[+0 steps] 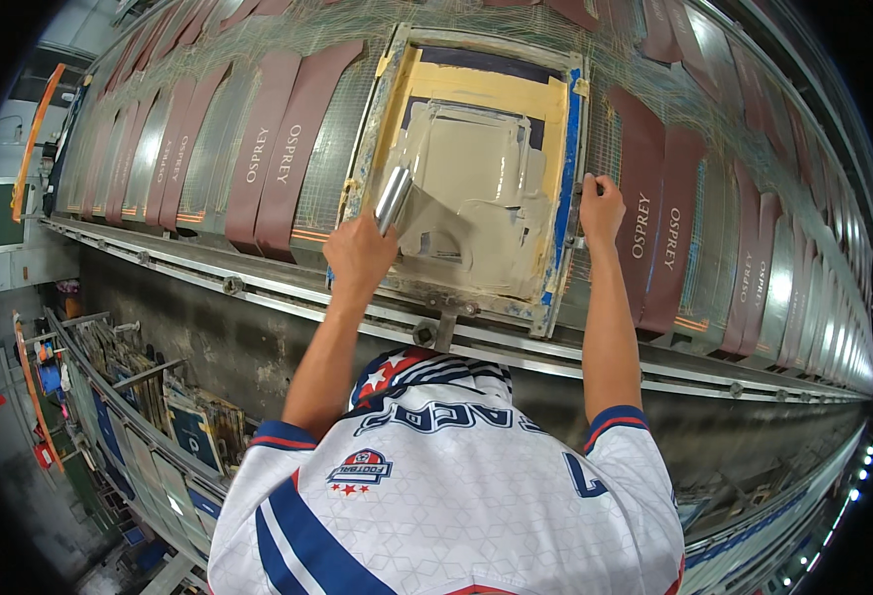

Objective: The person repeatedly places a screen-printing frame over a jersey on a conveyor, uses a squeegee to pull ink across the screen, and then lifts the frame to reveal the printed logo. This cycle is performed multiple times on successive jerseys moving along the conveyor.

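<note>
A screen printing frame [567, 164] lies on the long table ahead of me, its mesh bordered with yellow and blue tape. Thick beige ink [501, 233] is smeared over the mesh. My left hand [360, 253] is closed around a squeegee with a shiny metal handle [394, 198]; its blade slants over the left part of the ink. At the frame's right edge, my right hand [602, 210] has its fingers curled on the frame's side, and what lies under the fingertips is partly hidden.
Maroon printed pieces [276, 149] lie in rows along the table on both sides of the frame. A metal rail [258, 296] with bolts runs along the table's near edge. Behind on the left, a rack [193, 431] holds several flat frames.
</note>
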`<action>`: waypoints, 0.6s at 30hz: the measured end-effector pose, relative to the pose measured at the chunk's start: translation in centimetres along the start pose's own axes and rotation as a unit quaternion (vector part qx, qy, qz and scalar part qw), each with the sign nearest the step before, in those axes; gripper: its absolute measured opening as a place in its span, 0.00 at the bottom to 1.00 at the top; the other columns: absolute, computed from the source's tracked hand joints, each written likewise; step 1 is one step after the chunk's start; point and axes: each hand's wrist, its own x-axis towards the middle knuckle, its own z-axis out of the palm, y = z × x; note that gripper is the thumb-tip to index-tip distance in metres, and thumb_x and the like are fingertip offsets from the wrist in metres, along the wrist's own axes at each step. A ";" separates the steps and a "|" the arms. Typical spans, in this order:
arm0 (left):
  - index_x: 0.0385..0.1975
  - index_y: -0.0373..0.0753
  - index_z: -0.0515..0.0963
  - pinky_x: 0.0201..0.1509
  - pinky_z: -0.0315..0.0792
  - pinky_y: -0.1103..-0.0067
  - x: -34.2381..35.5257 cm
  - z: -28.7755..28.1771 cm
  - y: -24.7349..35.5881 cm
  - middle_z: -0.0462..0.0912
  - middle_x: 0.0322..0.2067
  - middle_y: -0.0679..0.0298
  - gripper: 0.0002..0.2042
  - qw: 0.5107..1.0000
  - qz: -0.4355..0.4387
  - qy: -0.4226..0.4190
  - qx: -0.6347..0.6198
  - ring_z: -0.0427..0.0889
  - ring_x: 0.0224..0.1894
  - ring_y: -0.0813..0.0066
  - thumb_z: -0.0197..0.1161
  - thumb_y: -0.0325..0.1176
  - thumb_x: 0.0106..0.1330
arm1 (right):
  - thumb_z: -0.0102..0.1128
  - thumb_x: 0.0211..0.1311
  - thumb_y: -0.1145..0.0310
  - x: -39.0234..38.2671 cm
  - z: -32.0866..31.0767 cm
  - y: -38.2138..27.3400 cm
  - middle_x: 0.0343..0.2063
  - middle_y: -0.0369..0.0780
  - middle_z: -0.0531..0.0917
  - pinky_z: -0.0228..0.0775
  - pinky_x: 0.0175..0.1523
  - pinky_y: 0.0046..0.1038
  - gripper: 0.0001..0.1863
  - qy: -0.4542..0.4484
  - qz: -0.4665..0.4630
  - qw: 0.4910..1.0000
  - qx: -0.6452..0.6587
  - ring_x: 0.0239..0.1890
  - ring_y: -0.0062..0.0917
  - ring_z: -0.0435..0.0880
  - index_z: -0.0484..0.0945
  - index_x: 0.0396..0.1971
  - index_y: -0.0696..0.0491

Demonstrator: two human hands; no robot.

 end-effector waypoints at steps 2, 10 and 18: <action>0.34 0.36 0.83 0.41 0.78 0.58 -0.9 0.8 1.5 0.86 0.27 0.49 0.16 1.000 -0.025 -0.004 -0.009 0.86 0.35 0.45 0.69 0.45 0.59 | 0.57 0.72 0.57 0.4 0.1 -0.1 0.16 0.44 0.77 0.67 0.29 0.38 0.17 0.008 -0.006 1.000 -0.013 0.18 0.33 0.75 0.79 0.31 0.56; 0.29 0.43 0.82 0.41 0.71 0.64 0.7 1.6 2.6 0.85 0.29 0.62 0.13 0.968 0.230 -0.022 -0.100 0.83 0.31 0.58 0.77 0.41 0.49 | 0.57 0.72 0.57 0.4 -0.1 -0.6 0.19 0.47 0.78 0.68 0.31 0.38 0.16 0.012 -0.021 0.999 -0.042 0.20 0.36 0.78 0.79 0.31 0.56; 0.27 0.44 0.81 0.43 0.69 0.68 15.3 2.1 4.8 0.83 0.26 0.66 0.12 0.881 0.458 -0.033 -0.116 0.82 0.33 0.62 0.77 0.38 0.49 | 0.59 0.70 0.54 0.7 0.0 -1.5 0.22 0.46 0.83 0.76 0.39 0.45 0.15 -0.026 0.040 0.988 -0.144 0.28 0.46 0.84 0.81 0.37 0.52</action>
